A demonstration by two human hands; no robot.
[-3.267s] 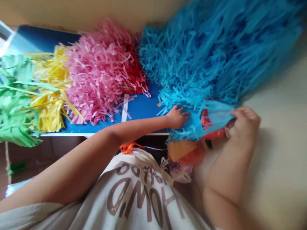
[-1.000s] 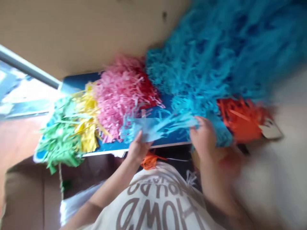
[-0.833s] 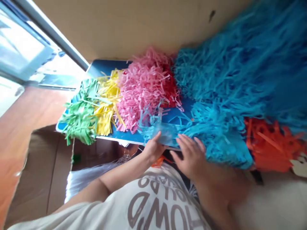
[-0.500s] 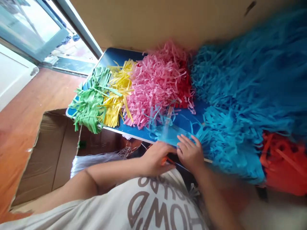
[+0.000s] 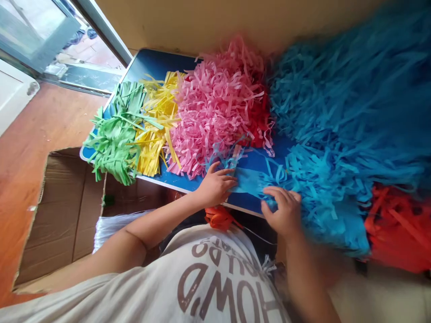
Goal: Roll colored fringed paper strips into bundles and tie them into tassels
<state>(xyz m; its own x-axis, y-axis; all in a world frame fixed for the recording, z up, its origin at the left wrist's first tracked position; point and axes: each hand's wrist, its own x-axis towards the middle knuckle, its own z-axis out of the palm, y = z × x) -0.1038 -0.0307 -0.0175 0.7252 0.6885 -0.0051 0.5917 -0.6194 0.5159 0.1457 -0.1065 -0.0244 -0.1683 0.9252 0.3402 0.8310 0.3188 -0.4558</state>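
A sheet of light blue paper (image 5: 248,180) with fringed ends lies flat near the table's front edge. My left hand (image 5: 217,186) rests at its left end, open, with fingers stretched across it. By the right fringe is my right hand (image 5: 284,208), its fingers curved and the thumb apart; nothing shows gripped in it. Close beyond that hand sits a heap of light blue fringed paper (image 5: 319,188). Between my left hand and my shirt hangs a bunched orange thing (image 5: 218,217), with a thin white cord running off to its right.
On the blue table (image 5: 158,63) are bundles of green (image 5: 117,134), yellow (image 5: 158,125) and pink fringed paper (image 5: 218,107), red beneath the pink. Darker blue fringe (image 5: 353,89) and red paper (image 5: 397,229) are at right. A cardboard box (image 5: 63,215) stands left, below table height.
My hands have moved apart: the left onto the blue paper, the right toward the blue heap. The orange thing now shows below my left hand, and the view has shifted slightly.
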